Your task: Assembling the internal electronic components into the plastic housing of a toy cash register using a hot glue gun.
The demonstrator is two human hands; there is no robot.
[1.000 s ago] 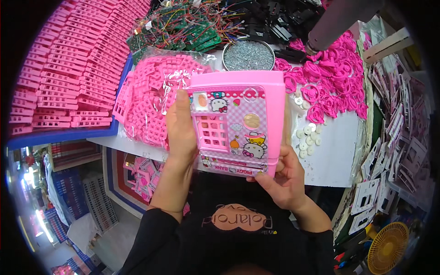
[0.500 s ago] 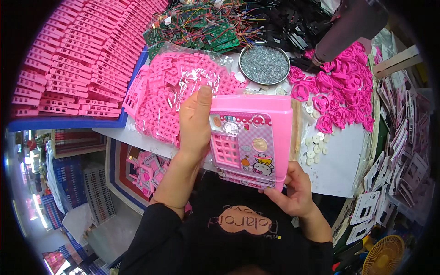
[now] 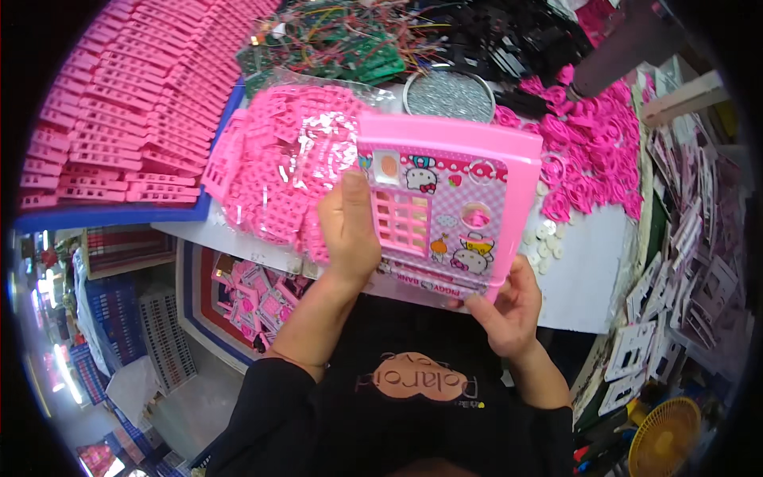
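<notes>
Remote log, head view: I have both hands closed on the pink case (image 3: 457,211), left hand (image 3: 350,234) at its left edge, right hand (image 3: 513,310) at its near right corner. Case tilted, printed face showing, over the table (image 3: 588,278), right of the bag (image 3: 278,171). Step, my judgement: two-handed handling. Next move calls for even support, bag avoided.

Pink case (image 3: 493,187): 1, centre | left grip (image 3: 350,234): 1 | right grip (image 3: 510,314): 1 | blue crate (image 3: 119,217): 1, upper left | clear bag (image 3: 274,167): 1, left of centre | round dish (image 3: 406,97): 1, upper centre | yellow round grille (image 3: 665,437): 1, lower right | white discs (image 3: 544,233): several, overlapping, right of centre | green boards (image 3: 373,63): many, overlapping, top | pink rings (image 3: 592,151): many, upper right
</notes>
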